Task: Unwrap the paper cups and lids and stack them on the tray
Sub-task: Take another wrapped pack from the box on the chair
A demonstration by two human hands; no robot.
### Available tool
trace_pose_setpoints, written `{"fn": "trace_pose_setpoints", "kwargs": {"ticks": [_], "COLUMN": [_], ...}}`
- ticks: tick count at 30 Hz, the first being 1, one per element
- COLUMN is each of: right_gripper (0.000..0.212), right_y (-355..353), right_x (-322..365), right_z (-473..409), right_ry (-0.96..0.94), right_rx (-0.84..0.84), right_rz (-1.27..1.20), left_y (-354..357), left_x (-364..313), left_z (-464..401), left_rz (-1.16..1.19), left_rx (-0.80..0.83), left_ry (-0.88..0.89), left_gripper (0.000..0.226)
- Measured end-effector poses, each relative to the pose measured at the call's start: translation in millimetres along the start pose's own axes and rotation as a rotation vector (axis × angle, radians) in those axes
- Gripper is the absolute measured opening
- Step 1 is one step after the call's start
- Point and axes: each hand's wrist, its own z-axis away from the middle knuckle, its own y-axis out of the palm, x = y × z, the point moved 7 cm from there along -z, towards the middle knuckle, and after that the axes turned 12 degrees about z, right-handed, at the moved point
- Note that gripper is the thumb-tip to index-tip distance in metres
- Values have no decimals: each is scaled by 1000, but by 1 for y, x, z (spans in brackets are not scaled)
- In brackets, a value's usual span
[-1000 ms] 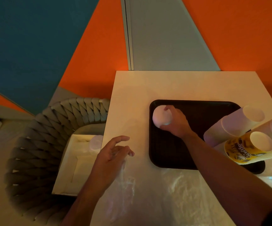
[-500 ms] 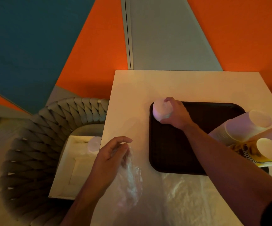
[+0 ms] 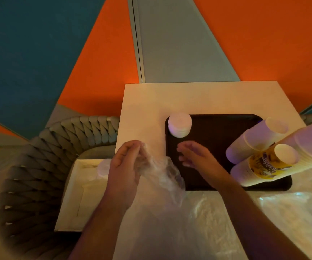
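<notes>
Cream table [image 3: 147, 102]: left hand [image 3: 125, 166] gripping plastic wrap [image 3: 160, 171], lid stack [image 3: 180, 124] on tray [image 3: 217, 132].

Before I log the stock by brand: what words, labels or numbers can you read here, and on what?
Yellow printed cup stack, leaning over the tray's right side: dark and white lettering, too blurred and tilted to read; perhaps "stop", but I cannot confirm it.
White lid stack: no print visible.
Plain white cup stacks: no print visible.
Plastic wrap: no print visible.
</notes>
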Motion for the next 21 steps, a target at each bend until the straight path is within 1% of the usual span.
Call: {"fn": "trace_pose_setpoints", "kwargs": {"ticks": [2,3,5,6,7,8,11,13,14,16,17,20,21], "right_gripper": [49,55,63,64,60,54,38,26,25,32,35,49,55], "right_y": [16,24,40,44,45,43,24,7,-3,-23,-31,-54,-63], "right_x": [-14,-19,-21,-19,-18,-15,-11,-10,-9,-10,-9,-3,-4], "right_z": [23,36,59,72,79,87,95,101,107,117,121,136,141], "right_ry": [112,151,163,154,150,134,85,42,19,-27,-56,-170,-202], "right_rx": [120,206,403,445,437,394,146,47,5,-63,-87,-107,-114], "right_rz": [-249,-364,-567,-635,-660,-656,-682,-752,-780,-777,-755,-749,-738], "left_y": [6,10,15,17,19,20,25,26,27,28,29,36,41], "left_x": [-3,-5,-7,-8,-7,-7,-5,-7,-7,-7,-6,5,13], "left_z": [1,3,4,5,5,7,12,16,19,24,26,34,38], "left_rz": [122,164,233,245,248,244,237,276,308,312,272,3,-85], "left_rx": [-16,-17,-17,-12,-9,-3,27,44,56,87,110,209,256], "left_ry": [-1,3,14,20,25,27,11,-18,-38,-77,-95,-133,-175], "left_gripper": [19,21,22,20,17,15,12,16,18,23,23,9,13]}}
